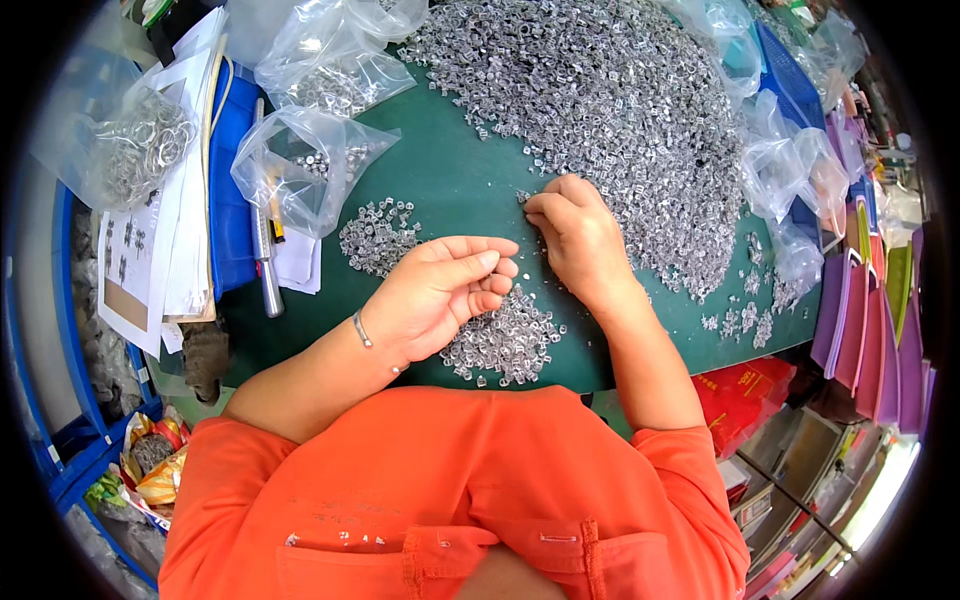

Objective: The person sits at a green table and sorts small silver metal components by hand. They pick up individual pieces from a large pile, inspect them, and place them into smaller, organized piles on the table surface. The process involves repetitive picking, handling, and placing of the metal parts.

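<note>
A large heap of small silvery, glassy-looking square pieces [590, 90] covers the far right of the table. At its near-left edge my right hand [578, 235] is closed in a pinch, with one small piece [523, 197] at its fingertips. My left hand [450, 285] is turned palm inward, thumb laid against the index finger and the other fingers curled; what they hold, if anything, is hidden. Just below the left hand lies a small pile of clearer pieces [505, 345]. Another small pile of greyish pieces [380, 237] sits beyond the left wrist.
The green tabletop [450, 170] carries plastic bags of metal parts [315, 160] at the left, beside a blue tray [230, 190] with papers and a metal-handled tool [268, 270]. Scattered clusters [745, 320] lie at right, near a red bag [745, 395] and upright folders [865, 320].
</note>
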Available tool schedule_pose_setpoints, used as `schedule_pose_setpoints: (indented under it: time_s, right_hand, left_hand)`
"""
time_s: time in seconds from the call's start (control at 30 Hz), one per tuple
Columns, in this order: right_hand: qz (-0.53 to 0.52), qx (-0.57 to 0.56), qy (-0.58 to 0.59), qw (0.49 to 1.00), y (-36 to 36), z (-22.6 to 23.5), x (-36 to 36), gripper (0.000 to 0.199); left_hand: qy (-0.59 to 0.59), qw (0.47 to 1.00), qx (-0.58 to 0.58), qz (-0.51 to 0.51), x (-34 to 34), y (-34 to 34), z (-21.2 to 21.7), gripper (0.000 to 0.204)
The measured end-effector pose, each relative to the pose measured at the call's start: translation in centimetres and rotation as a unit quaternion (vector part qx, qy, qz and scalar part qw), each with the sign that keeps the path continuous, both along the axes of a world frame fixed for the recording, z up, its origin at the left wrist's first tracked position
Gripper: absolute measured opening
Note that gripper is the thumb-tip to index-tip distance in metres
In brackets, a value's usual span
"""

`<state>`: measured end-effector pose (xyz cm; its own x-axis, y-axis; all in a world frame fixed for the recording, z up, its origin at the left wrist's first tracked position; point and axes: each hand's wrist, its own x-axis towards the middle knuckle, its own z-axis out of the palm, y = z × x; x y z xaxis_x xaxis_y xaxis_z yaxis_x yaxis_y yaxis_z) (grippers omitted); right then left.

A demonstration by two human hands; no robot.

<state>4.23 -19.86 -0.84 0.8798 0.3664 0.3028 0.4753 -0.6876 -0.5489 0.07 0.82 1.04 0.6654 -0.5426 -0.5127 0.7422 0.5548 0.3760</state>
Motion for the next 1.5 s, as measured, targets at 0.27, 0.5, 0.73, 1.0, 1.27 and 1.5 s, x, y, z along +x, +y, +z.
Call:
schedule_pose_setpoints:
  time_s: [0.27, 0.5, 0.73, 1.0, 1.27, 1.5]
  right_hand:
    - [-0.08, 0.406, 0.367, 0.833, -0.8, 2.6, -1.0, 0.007]
    - [0.028, 0.16, 0.124, 0.979, 1.3, 2.5, 0.4, 0.005]
    - [-0.05, 0.147, 0.124, 0.98, 1.2, 0.5, 1.5, 0.008]
    - [0.035, 0.327, 0.373, 0.868, 1.5, 3.4, -0.2, 0.011]
    - [0.134, -0.083, -0.121, 0.98, 5.0, 0.1, 7.1, 0.033]
    - [0.099, 0.093, 0.037, 0.99, 1.0, 1.6, 4.8, 0.021]
  left_hand:
    - [0.013, 1.0, 0.026, 0.011, 0.0, -0.6, 0.1, 0.023]
    - [-0.025, 0.999, -0.014, 0.037, 0.1, -0.2, -1.3, 0.017]
    - [-0.022, 0.998, 0.014, 0.065, 0.1, 0.3, -0.9, 0.016]
    - [-0.011, 0.997, -0.02, 0.076, 0.7, -0.3, -0.6, 0.027]
    - [-0.003, 0.997, 0.027, 0.072, 0.3, 0.1, 0.2, 0.024]
    - [0.017, 0.995, -0.011, 0.098, 0.3, 1.6, -0.5, 0.023]
